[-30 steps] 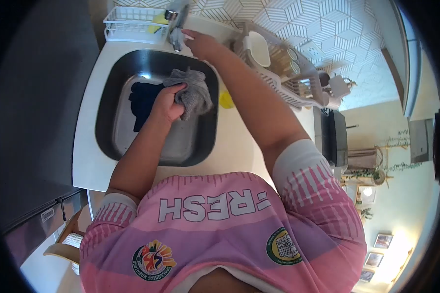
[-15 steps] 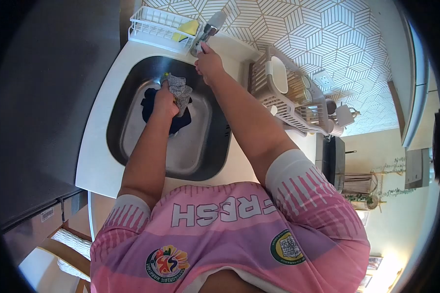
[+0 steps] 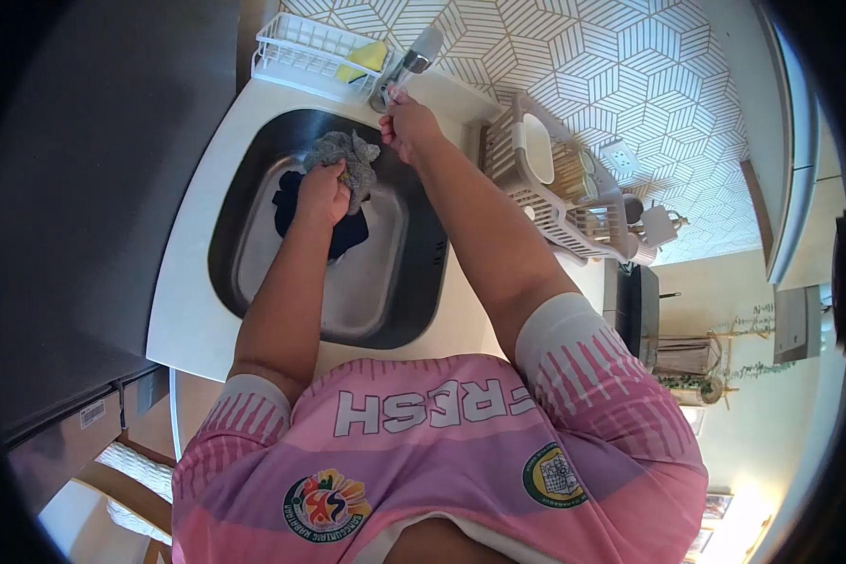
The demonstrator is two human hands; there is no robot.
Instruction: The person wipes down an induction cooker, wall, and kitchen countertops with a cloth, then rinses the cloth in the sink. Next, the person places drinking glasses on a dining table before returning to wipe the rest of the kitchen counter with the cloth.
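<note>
My left hand [image 3: 323,195] is closed on a crumpled grey cloth [image 3: 359,167] over the upper part of the dark sink [image 3: 376,310]. Below that hand, a dark navy cloth [image 3: 350,235] lies on the sink floor. My right hand [image 3: 407,125] is at the base of the silver faucet [image 3: 410,68], beyond the sink's back right corner. Its fingers are curled in at the faucet's handle, and whether they grip it is hard to make out.
A white wire rack [image 3: 301,58] with a yellow sponge [image 3: 363,60] stands behind the sink. To the right, a dish rack [image 3: 559,207] holds containers and cups. A large dark panel [image 3: 85,188] borders the counter [image 3: 188,273] on the left.
Since the first frame, the view has shifted, showing more of the faucet. The grey cloth first drops lower and smaller, then spreads up around my left hand. My right hand stays by the faucet.
</note>
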